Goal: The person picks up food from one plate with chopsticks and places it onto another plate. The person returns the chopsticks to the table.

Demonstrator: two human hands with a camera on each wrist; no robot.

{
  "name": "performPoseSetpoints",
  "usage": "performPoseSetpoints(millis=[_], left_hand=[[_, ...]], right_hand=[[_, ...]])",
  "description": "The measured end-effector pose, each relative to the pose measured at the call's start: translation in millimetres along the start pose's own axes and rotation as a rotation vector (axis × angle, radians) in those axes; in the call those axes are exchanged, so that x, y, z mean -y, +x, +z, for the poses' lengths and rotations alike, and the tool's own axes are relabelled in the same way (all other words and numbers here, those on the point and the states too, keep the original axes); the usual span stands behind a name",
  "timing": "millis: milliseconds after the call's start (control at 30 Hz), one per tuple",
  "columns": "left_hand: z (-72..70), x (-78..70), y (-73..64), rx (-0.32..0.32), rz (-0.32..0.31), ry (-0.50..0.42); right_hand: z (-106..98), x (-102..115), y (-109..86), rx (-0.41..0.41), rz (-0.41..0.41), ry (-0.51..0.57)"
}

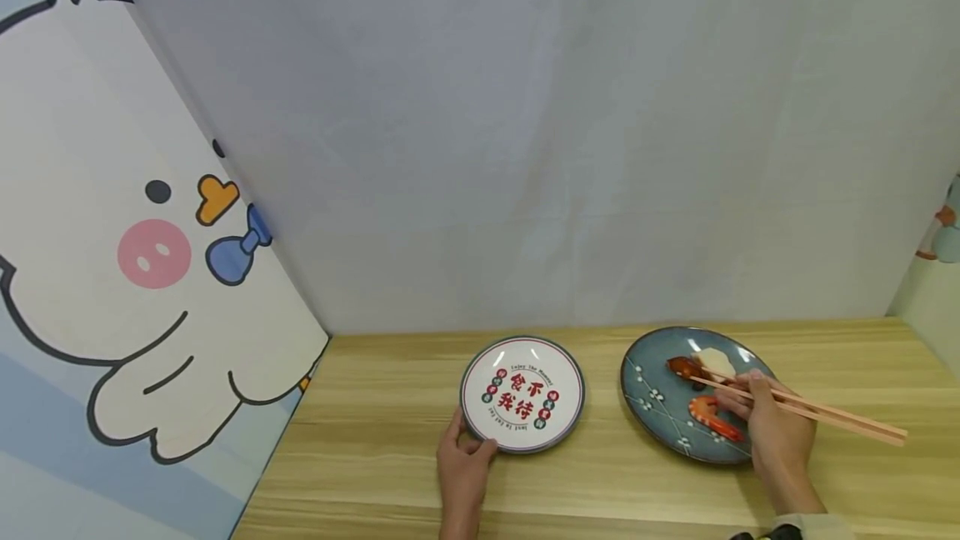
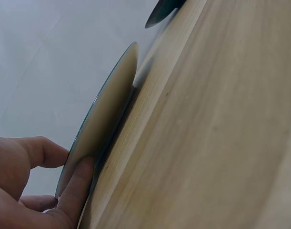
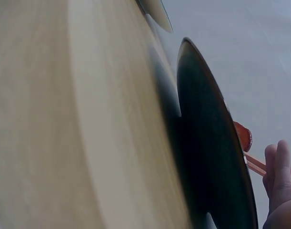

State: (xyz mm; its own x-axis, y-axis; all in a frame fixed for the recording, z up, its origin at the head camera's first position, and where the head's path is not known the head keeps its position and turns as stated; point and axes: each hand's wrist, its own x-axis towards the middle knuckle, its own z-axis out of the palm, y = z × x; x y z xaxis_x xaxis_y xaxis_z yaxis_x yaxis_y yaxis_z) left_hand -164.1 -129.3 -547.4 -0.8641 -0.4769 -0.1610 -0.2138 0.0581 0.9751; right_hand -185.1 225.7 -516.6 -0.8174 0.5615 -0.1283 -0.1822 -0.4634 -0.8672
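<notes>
My left hand (image 1: 463, 461) holds the near-left rim of a white plate (image 1: 480, 390) with red printed characters. In the left wrist view, fingers (image 2: 76, 191) lie against the plate's outer side and a digit touches its edge. In my right hand (image 1: 780, 432) is a pair of wooden chopsticks (image 1: 840, 417), their tips at a glossy brown food piece (image 1: 684, 368) over the blue plate (image 1: 652, 407). Whether the tips grip that piece cannot be told. An orange shrimp (image 1: 712, 417) and a pale, flat food piece (image 1: 716, 361) lie on the blue plate, the pale one partly behind the chopsticks.
Both plates are on a wood-grain table (image 1: 360, 440), with a gap between them. A grey-white cloth backdrop (image 1: 525, 148) rises behind the table. At left stands a panel with a cartoon duck (image 1: 90, 190).
</notes>
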Motion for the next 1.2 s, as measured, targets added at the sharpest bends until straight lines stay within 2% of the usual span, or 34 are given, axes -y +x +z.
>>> performPoseSetpoints(millis=[267, 467, 733, 1200], left_hand=[[0.4, -1.9, -0.3, 0.004, -0.005, 0.005], [0.3, -1.0, -0.3, 0.005, 0.001, 0.010], [-0.6, -1.5, -1.4, 0.002, 0.017, 0.016], [-0.6, -1.3, -2.4, -0.008, 0.020, 0.010]], right_hand=[[-1.7, -1.7, -1.3, 0.055, -0.055, -0.065], [-3.3, -2.1, -2.2, 0.075, -0.072, -0.147], [-6.9, -3.1, -5.9, 0.147, -0.116, -0.259], [-8.1, -2.2, -9.8, 0.209, -0.158, -0.268]])
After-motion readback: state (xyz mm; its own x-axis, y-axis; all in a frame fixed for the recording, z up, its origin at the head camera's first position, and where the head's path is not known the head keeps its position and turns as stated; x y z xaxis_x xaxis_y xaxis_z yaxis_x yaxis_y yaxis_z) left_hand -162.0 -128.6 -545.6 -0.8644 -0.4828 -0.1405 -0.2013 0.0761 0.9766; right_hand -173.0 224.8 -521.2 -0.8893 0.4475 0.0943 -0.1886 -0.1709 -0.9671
